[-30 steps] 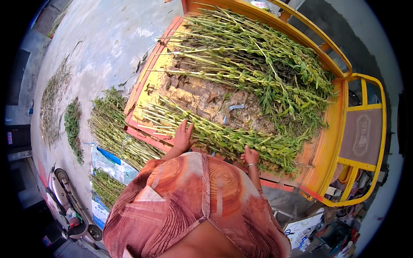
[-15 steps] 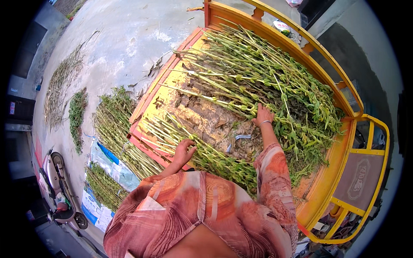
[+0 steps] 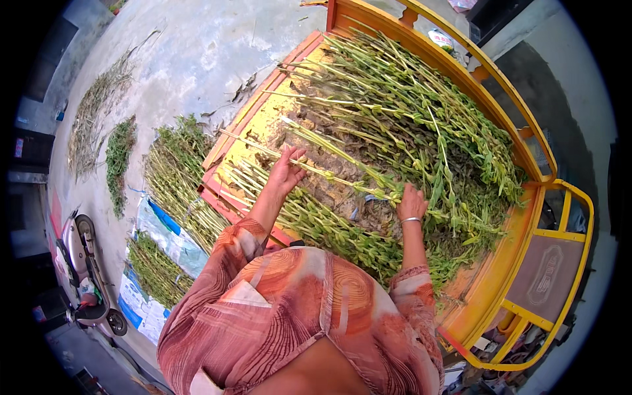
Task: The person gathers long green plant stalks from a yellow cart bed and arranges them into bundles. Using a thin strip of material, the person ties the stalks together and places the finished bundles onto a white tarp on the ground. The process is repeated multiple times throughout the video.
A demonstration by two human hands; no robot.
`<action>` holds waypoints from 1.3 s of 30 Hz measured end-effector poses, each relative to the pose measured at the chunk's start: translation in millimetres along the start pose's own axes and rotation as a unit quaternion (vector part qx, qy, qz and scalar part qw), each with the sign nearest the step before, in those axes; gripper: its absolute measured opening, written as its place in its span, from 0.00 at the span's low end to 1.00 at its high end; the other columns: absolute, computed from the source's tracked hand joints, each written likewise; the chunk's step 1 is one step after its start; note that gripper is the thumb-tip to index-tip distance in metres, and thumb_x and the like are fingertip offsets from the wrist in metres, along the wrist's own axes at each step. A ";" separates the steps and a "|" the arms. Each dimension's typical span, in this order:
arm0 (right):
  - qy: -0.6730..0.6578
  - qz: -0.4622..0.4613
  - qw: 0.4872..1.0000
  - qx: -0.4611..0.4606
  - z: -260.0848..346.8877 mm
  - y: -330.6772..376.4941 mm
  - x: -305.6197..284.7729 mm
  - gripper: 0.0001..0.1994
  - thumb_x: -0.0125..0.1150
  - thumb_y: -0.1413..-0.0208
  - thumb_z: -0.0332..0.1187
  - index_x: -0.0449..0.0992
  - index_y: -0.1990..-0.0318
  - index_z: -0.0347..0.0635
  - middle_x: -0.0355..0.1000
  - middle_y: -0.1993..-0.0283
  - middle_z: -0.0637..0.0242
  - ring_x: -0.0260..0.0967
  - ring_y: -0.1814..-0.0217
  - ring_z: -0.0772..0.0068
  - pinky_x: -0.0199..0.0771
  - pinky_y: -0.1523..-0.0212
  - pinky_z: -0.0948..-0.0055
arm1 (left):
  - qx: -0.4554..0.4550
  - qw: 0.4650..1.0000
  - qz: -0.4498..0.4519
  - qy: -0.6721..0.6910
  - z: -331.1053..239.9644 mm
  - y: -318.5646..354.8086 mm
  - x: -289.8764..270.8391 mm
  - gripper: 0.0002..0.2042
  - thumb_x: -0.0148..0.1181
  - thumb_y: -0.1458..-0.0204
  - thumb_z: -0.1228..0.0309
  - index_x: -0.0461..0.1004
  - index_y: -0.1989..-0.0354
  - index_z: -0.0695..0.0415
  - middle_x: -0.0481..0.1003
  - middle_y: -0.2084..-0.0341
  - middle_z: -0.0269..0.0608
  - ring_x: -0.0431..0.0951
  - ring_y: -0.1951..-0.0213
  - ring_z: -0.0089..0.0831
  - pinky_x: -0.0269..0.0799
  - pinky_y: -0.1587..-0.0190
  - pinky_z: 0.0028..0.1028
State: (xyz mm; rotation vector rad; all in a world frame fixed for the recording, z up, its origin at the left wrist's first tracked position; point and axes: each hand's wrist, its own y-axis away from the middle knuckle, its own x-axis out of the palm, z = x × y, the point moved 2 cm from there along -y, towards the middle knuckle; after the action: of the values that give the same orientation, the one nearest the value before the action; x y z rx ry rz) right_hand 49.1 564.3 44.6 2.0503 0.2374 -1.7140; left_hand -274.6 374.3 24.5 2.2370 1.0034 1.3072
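A bunch of green-podded stalks [image 3: 375, 176], which look like sesame, lies slanting across the middle of the cart bed. My right hand [image 3: 412, 203], with a bracelet at the wrist, is closed round its leafy end. One long pale stalk [image 3: 247, 140] runs to my left hand [image 3: 285, 172]. That hand is turned palm up with curved fingers, and the stalk passes across them. More podded stalks [image 3: 421, 99] are spread thickly over the far right of the bed. Another row of stalks [image 3: 329, 220] lies close to my body, below both hands.
Orange rails [image 3: 484, 66] and a yellow end frame [image 3: 587, 263] border the cart bed [image 3: 289, 99]. Dry leaves and soil litter it. Stalk bundles [image 3: 178, 178] lie on the ground at left, beside a sheet [image 3: 158, 224] and a parked scooter [image 3: 89, 276].
My left hand has moved up and turned palm up, meeting a long stalk. My right hand has drawn toward me, bringing stalks away from the far pile into the middle.
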 end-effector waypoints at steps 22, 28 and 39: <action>-0.075 -0.011 0.995 0.059 -10.4 109.9 -31.0 0.28 0.64 0.58 0.23 0.64 0.46 0.48 0.72 0.50 0.62 0.64 0.45 0.53 0.64 0.52 0.46 | 0.211 0.921 0.138 0.298 -126.4 91.4 -36.6 0.22 0.37 0.40 0.47 0.64 0.71 0.55 0.64 0.80 0.34 0.68 0.71 0.34 0.71 0.56 0.40; -0.086 -0.024 0.994 0.066 -14.8 106.9 -39.7 0.26 0.60 0.57 0.20 0.64 0.47 0.46 0.71 0.51 0.60 0.64 0.46 0.51 0.63 0.52 0.46 | 0.311 0.876 0.065 0.364 -224.2 86.9 -87.8 0.28 0.29 0.37 0.49 0.68 0.73 0.60 0.73 0.73 0.40 0.72 0.73 0.34 0.73 0.63 0.39; -0.114 -0.046 0.992 0.033 -37.7 93.3 -61.6 0.25 0.63 0.60 0.24 0.66 0.51 0.45 0.73 0.59 0.59 0.66 0.52 0.51 0.65 0.59 0.49 | 0.235 0.900 0.282 -0.235 -71.1 123.7 40.6 0.46 0.68 0.57 0.51 0.49 0.33 0.56 0.58 0.36 0.38 0.52 0.82 0.12 0.50 0.81 0.15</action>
State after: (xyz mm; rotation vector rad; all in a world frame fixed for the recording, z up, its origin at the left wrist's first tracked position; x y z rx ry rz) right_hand 107.9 508.3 130.2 1.8927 0.2080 -2.0194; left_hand -274.0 316.5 161.1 3.1732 0.5355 0.6524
